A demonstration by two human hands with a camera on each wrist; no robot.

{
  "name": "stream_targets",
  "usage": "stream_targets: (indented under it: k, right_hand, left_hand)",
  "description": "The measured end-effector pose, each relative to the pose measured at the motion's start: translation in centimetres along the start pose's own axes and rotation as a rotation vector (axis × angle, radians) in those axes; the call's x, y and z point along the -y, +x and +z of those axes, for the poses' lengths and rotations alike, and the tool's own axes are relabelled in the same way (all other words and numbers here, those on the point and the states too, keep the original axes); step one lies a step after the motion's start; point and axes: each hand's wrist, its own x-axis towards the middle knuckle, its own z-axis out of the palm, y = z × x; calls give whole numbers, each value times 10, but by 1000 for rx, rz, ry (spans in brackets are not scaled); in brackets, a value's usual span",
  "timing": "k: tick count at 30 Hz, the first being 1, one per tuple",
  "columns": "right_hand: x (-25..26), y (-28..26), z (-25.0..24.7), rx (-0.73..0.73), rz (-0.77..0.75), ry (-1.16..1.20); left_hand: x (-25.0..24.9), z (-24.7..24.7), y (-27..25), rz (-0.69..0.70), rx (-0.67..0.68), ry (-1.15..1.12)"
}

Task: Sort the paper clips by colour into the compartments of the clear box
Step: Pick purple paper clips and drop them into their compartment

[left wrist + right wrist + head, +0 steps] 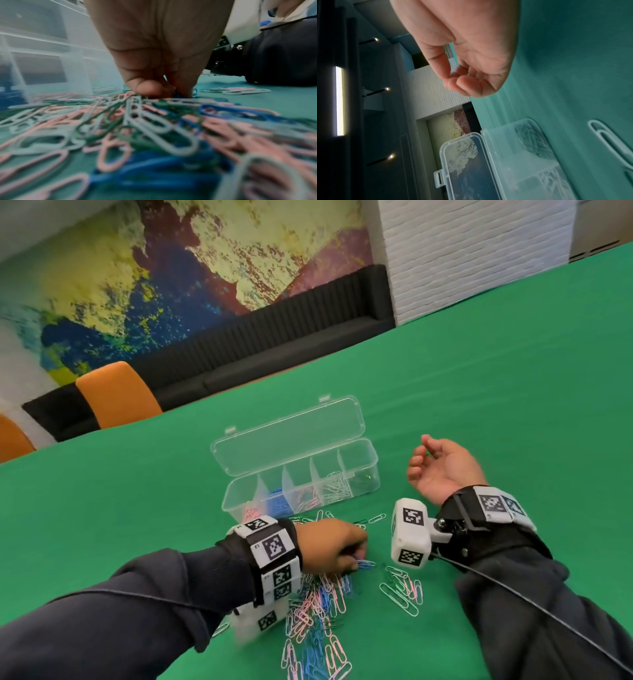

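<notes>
The clear box [371, 474] stands on the green table with its lid tipped back; its compartments hold pink, blue, white and dark green clips. In front of it lies a mixed pile of paper clips [318, 611] in pink, blue, white and green. My left hand [356, 559] is down at the pile's far edge, thumb and finger pinching a blue paper clip [365, 564]. The left wrist view shows that pinch [169, 90] on the blue paper clip [177, 94] above the pile [137, 135]. My right hand [421, 455] rests beside the box's right end, fingers loosely curled and holding nothing [453, 77].
A small group of white and pink clips [400, 590] lies apart, right of the pile. Single clips are scattered along the box front, among them a white clip [607, 136]. Orange chairs [116, 395] stand past the table's far left edge. Green cloth stretches far to the right.
</notes>
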Motion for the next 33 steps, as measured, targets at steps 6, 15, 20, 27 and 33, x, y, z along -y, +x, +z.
stream_targets:
  k: [6, 15, 20, 27, 33]
  right_hand:
    - [-16, -2, 4, -5, 39, -120]
    - [-33, -7, 11, 24, 156, -339]
    - [-37, -6, 11, 26, 195, -382]
    - [-66, -14, 23, 215, 450, -390]
    - [-60, -11, 19, 142, 380, -82]
  left_hand:
    - [26, -7, -6, -119, -178, -230]
    - [44, -17, -13, -182, -327, -548]
    - [52, -26, -16, -173, -340, -556]
    - [39, -39, -5, -71, -568, -782]
    - [54, -25, -27, -196, -607, -642]
